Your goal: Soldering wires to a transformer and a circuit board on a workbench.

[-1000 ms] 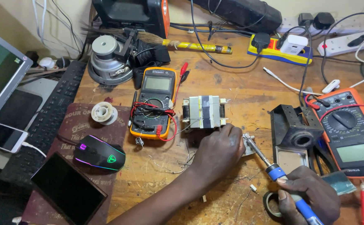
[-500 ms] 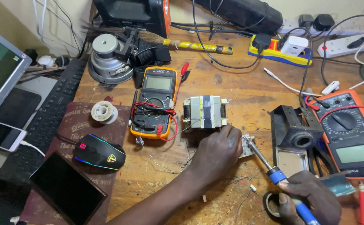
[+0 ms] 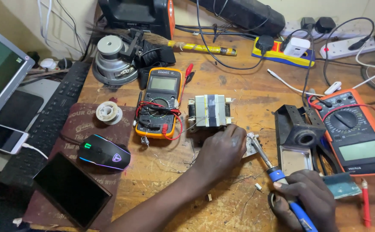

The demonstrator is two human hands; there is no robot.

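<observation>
the left hand (image 3: 222,148) lies knuckles-up near the middle of the wooden counter (image 3: 170,172), fingers curled down over something small right in front of the transformer (image 3: 210,111); what they pinch is hidden under the hand, so i cannot tell how tight they are. the right hand (image 3: 303,202), close to the counter's near edge, is wrapped around the blue handle of a soldering iron (image 3: 270,165), whose metal tip slants up to meet the left hand's fingertips beside a small pale piece. the transformer sits upright just beyond the left hand, with the yellow multimeter (image 3: 159,103) beside it, red and black leads coiled on its face. toward the right edge stands a black soldering iron stand (image 3: 297,133); its shallow tray holds what looks like a pale sponge pad. past it lies an orange multimeter (image 3: 352,133), very near the right edge. the left side is crowded: a mouse (image 3: 104,152) with glowing lights and a dark tablet (image 3: 69,189) rest on a brown mat, a small white spool (image 3: 109,112) sits at the mat's far end, and a black keyboard (image 3: 46,124) runs along the left edge. the far edge carries a grey round motor part (image 3: 112,60), a yellow power strip (image 3: 282,49) and tangled cables. the freest bare wood is the strip between the mat and the left forearm, littered with wire clippings.
</observation>
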